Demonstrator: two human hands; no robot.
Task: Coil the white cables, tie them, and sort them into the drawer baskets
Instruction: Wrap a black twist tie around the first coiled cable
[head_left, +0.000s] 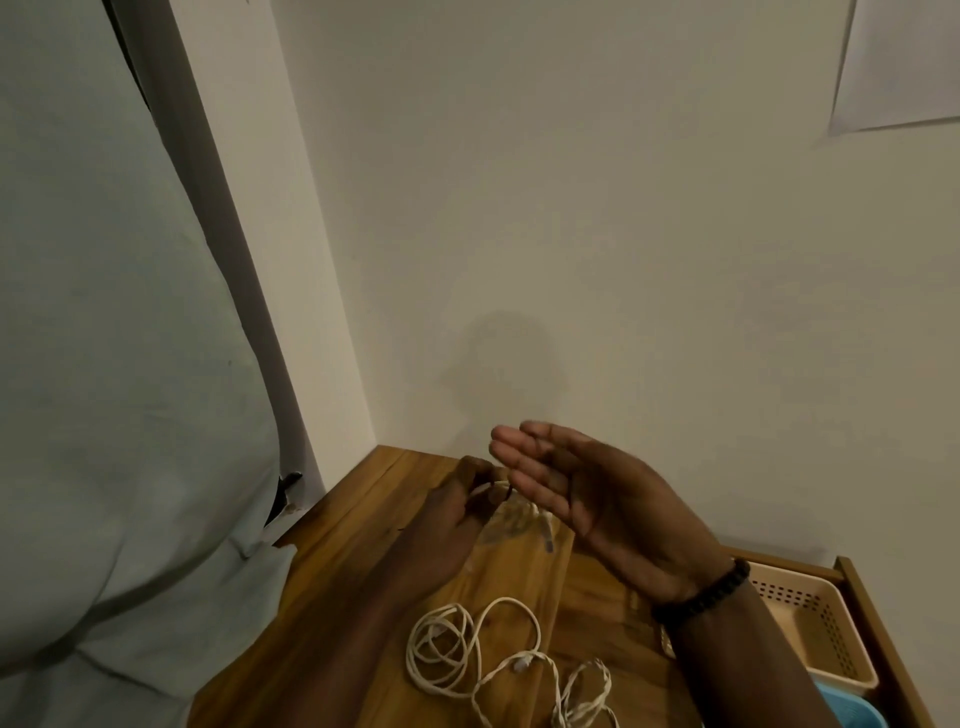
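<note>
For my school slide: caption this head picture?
Left hand pinches white cable; right hand open above the table.

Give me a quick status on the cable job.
Left hand pinching white cable. Right hand open, empty. Loose cables uncoiled on table. Beige basket unobstructed.

No text, label, brand, number or sign can be read anywhere in this view. The sheet of paper (904, 57) on the wall at 1 o'clock shows only a blank face, and the baskets (810, 623) at 4 o'clock carry no visible markings.
</note>
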